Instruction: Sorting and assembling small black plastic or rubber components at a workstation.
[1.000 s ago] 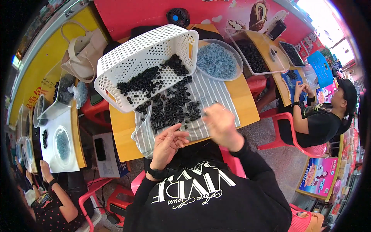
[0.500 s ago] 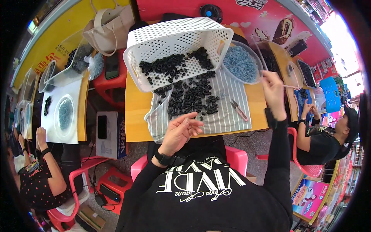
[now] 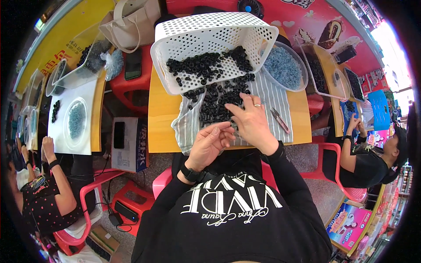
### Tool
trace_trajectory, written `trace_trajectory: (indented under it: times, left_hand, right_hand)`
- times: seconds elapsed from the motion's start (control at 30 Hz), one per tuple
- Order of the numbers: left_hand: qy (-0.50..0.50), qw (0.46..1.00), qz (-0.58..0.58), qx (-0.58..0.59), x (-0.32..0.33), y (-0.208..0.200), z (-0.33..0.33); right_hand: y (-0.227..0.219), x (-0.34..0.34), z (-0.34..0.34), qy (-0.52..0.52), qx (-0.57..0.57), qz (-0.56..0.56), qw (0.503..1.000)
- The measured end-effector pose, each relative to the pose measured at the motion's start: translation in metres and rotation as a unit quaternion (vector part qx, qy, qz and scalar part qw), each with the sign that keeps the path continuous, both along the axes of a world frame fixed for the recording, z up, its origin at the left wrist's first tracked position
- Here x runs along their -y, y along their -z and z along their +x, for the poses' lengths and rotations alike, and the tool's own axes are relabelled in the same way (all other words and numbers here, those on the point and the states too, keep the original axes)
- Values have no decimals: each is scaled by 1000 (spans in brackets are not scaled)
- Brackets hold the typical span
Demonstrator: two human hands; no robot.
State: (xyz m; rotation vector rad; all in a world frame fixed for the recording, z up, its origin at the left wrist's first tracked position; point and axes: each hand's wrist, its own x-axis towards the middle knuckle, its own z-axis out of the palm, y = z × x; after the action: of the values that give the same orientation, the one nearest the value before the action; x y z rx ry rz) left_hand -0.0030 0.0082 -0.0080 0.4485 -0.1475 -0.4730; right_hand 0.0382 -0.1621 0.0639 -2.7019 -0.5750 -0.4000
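Small black ring-like parts [image 3: 213, 105] lie in a loose pile on a striped cloth [image 3: 272, 96], spilling from the tipped white perforated basket [image 3: 206, 33]. My right hand [image 3: 253, 125] reaches over the right side of the pile. Its fingers are apart, with the tips at the black parts, and nothing shows in its grasp. Just in front of the pile, my left hand [image 3: 210, 145] is held palm inward, its thumb and fingers curled together. Whatever the left fingers pinch, if anything, is too small to name. Pink-handled thread snips [image 3: 280, 121] rest right of my right hand.
A clear bowl of small bluish pieces [image 3: 283, 68] stands beside the basket. The wooden table [image 3: 164, 127] shows around the cloth. Co-workers sit at tables left and right; a carton with a phone [image 3: 119, 135] stands left of my table.
My right hand has come from beside the bluish bowl, leftward and nearer, to the black pile. My left hand stays curled in front of the pile. The whole view has shifted slightly.
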Motion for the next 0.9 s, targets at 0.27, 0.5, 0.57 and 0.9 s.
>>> trace_trajectory:
  times: [0.27, 0.5, 0.57, 0.9]
  left_hand:
    - [3, 1000, -12, -14, 0, -2, 0]
    - [-2, 1000, 11, 4, -3, -1, 0]
    - [10, 1000, 8, 6, -2, 1, 1]
    - [22, 999, 7, -26, -3, -5, 0]
  right_hand:
    - [-8, 22, 1, -41, -22, -7, 999]
    - [4, 44, 52, 89, -19, -14, 996]
    - [10, 42, 59, 93, -26, -41, 995]
    - [-24, 13, -5, -75, -53, 181, 979]
